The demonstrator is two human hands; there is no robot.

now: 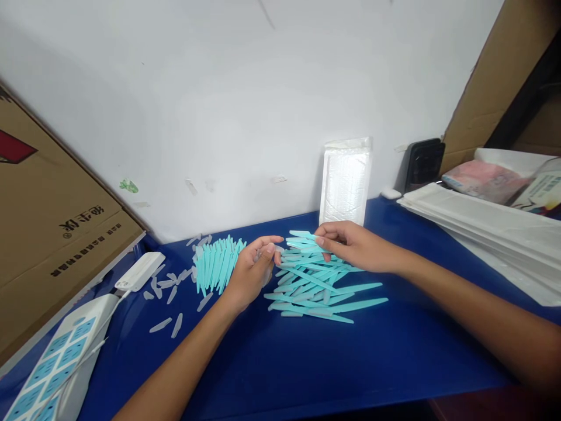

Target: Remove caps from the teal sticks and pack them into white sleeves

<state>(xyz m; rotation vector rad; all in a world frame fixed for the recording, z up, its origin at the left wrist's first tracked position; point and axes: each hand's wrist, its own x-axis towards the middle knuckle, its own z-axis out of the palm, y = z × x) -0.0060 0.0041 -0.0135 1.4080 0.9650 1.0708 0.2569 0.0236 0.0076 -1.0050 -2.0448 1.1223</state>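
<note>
A white wall (245, 105) filled the view towards twelve o'clock, and a blue table (350, 362) spread below it round to six. At nine o'clock leaned a large printed cardboard box (56, 228); at three lay a stack of white envelopes (491, 234). A white power strip (99, 307) with blue socket faces sat at eight o'clock.

Just past the centre, towards five o'clock, lay a loose heap of teal sticks (324, 307), slim, flat pieces crossing one another at many angles. A silvery padded envelope (346, 181) stood against the wall, at twelve o'clock from the right hand (321, 241). That hand hung over the heap's far edge, its thumb and fingers pinched together on one teal stick (300, 233) whose end pointed to nine o'clock.

The left hand (275, 244) was at nine o'clock from the right, well curled, thumb and forefinger nearly meeting, with a translucent piece (279, 249) between them. Beside it, at nine o'clock, lay a tidy row of teal sticks (217, 263), set side by side. A white device (140, 271) with a cable rested near the power strip's far end. Smallest were the clear slips (177, 325) scattered between that device and the row.
</note>
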